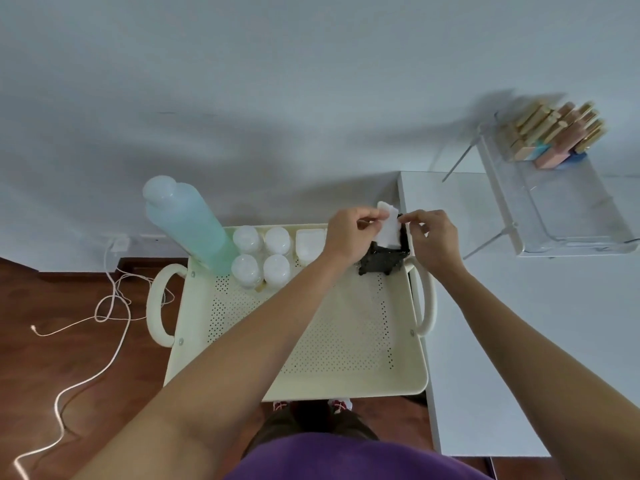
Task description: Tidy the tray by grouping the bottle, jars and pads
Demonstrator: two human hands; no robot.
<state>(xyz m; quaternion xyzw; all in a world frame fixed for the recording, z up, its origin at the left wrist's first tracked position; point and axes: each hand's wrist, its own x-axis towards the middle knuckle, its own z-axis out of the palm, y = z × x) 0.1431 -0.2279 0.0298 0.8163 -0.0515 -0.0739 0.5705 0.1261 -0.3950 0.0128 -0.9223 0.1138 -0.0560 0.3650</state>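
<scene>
A: Where are the arms?
B: Both bare forearms reach from the lower frame toward upper centre.
A: And each grip?
B: Left hand (349, 235) and right hand (433, 237) sit close together, fingertips pinched, wrists bent slightly inward.

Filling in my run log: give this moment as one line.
stage: loading pads | left hand + right hand: pinching white pad over black holder | bottle, jars: grouped far-left on tray

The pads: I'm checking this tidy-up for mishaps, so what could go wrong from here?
The white pads are pinched by both the left hand and the right hand above the black holder; one could slip out and miss it. The left forearm also passes close to the jars and may nudge them.
</scene>
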